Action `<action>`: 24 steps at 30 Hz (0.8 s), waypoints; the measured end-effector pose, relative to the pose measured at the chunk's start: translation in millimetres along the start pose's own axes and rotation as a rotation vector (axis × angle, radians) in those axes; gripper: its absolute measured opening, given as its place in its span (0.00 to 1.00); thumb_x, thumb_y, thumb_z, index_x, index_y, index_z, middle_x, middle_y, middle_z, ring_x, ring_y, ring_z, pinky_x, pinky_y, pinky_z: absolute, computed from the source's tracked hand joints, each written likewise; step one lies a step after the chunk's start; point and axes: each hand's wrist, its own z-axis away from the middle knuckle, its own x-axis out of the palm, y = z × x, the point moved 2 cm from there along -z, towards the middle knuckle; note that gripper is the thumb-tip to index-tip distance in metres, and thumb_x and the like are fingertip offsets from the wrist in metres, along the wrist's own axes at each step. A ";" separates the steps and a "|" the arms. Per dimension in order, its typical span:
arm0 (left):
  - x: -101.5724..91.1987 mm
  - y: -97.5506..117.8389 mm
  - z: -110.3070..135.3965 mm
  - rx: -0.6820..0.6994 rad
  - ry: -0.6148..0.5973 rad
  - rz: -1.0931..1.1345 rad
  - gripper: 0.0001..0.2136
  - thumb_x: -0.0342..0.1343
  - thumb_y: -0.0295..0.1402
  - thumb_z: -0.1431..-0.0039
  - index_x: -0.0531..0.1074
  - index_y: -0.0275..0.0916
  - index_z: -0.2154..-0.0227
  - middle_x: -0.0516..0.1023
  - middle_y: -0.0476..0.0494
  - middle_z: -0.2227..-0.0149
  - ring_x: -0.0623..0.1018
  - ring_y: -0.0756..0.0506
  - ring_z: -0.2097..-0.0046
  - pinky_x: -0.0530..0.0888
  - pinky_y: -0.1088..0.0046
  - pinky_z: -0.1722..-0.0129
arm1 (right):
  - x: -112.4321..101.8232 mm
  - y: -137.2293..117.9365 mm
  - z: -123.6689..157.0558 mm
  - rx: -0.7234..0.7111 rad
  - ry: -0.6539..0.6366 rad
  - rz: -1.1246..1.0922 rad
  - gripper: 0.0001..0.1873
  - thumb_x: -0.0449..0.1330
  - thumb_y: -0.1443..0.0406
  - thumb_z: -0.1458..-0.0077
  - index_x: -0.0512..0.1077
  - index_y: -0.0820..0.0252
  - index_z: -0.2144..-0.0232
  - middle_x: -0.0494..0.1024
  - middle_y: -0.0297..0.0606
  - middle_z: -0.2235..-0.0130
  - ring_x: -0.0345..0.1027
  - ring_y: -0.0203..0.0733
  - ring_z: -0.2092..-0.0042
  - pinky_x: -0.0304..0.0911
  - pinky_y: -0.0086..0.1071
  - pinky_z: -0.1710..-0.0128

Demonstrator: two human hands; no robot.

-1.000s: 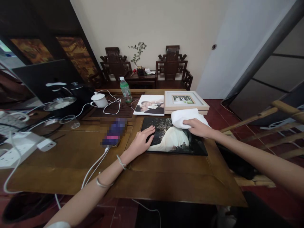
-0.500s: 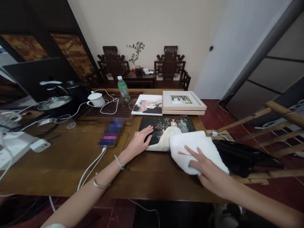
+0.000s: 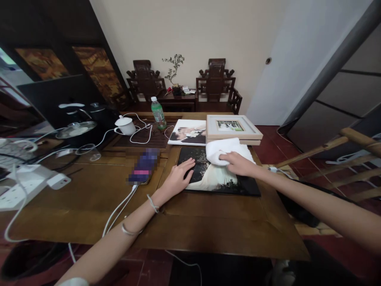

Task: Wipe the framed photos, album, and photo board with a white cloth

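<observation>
A dark photo panel (image 3: 217, 180) showing a wide white gown lies flat on the wooden table (image 3: 190, 226). On its left edge rests my left hand (image 3: 178, 174), palm down with the fingers stretched out. My right hand (image 3: 238, 163) grips a folded white towel (image 3: 220, 149), which lies over the panel's upper right part and hides the couple's figures. Just behind the panel are a white-edged photo print (image 3: 190, 133) and a light wood picture frame (image 3: 250, 126), stacked on another frame.
Left of my left hand lies a phone (image 3: 143, 169) with white charging cables. Beyond stand a green-labelled bottle (image 3: 158, 113), a lidded white cup (image 3: 125, 125) and a glass-lidded pot (image 3: 76, 131). A white power strip (image 3: 20, 188) sits far left. A bamboo chair (image 3: 354, 139) is at right.
My right hand has moved the towel up and away from me, from the panel's lower right corner to its upper right part. My left hand stays on the panel's left edge.
</observation>
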 end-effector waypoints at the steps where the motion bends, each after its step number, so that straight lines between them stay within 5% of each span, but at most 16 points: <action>1: -0.2 0.2 0.1 0.003 -0.001 -0.001 0.17 0.46 0.31 0.39 0.67 0.38 0.48 0.67 0.40 0.42 0.64 0.42 0.40 0.63 0.55 0.42 | -1.7 3.2 -6.3 0.004 0.003 0.011 0.19 0.45 0.78 0.63 0.66 0.60 0.68 0.74 0.41 0.67 0.68 0.48 0.59 0.59 0.35 0.61; 4: -0.6 0.2 0.7 0.015 0.004 0.003 0.17 0.46 0.31 0.39 0.67 0.39 0.48 0.67 0.40 0.43 0.64 0.42 0.40 0.64 0.55 0.42 | -1.5 5.4 -15.1 0.043 -0.001 0.049 0.19 0.45 0.78 0.61 0.67 0.62 0.67 0.74 0.44 0.64 0.68 0.49 0.58 0.58 0.36 0.60; 7: 0.1 -1.0 1.2 0.016 0.007 0.005 0.17 0.46 0.31 0.39 0.67 0.39 0.48 0.67 0.41 0.43 0.64 0.42 0.40 0.64 0.55 0.42 | 6.6 -4.7 -7.6 0.102 -0.010 0.081 0.22 0.45 0.79 0.60 0.67 0.64 0.62 0.73 0.51 0.56 0.61 0.55 0.46 0.57 0.45 0.54; 11: 1.2 -2.1 1.9 0.008 0.009 0.001 0.17 0.46 0.31 0.39 0.67 0.40 0.48 0.66 0.41 0.42 0.64 0.42 0.40 0.64 0.55 0.42 | 21.0 -36.7 26.9 0.131 -0.002 0.017 0.25 0.45 0.80 0.59 0.65 0.66 0.57 0.65 0.58 0.46 0.42 0.57 0.36 0.46 0.58 0.46; 14: 0.9 -1.2 2.0 0.010 0.020 0.003 0.17 0.46 0.31 0.39 0.66 0.41 0.47 0.66 0.41 0.42 0.64 0.42 0.40 0.64 0.56 0.43 | 26.9 -69.9 61.1 0.087 -0.044 -0.076 0.28 0.45 0.81 0.62 0.65 0.62 0.57 0.60 0.51 0.40 0.36 0.53 0.35 0.39 0.59 0.42; 19: -0.8 1.4 1.0 -0.012 0.014 0.000 0.18 0.46 0.31 0.39 0.66 0.39 0.47 0.66 0.41 0.42 0.65 0.42 0.40 0.64 0.56 0.43 | 23.8 -111.1 95.8 0.031 -0.169 -0.195 0.30 0.46 0.81 0.68 0.67 0.58 0.60 0.57 0.41 0.38 0.32 0.53 0.35 0.36 0.61 0.40; 24: -1.9 3.0 0.2 -0.015 -0.002 -0.003 0.17 0.46 0.31 0.39 0.67 0.39 0.48 0.67 0.41 0.42 0.65 0.42 0.40 0.64 0.57 0.43 | 19.1 -104.2 82.6 0.054 -0.201 -0.169 0.31 0.46 0.81 0.65 0.67 0.59 0.57 0.60 0.47 0.40 0.40 0.52 0.36 0.41 0.57 0.40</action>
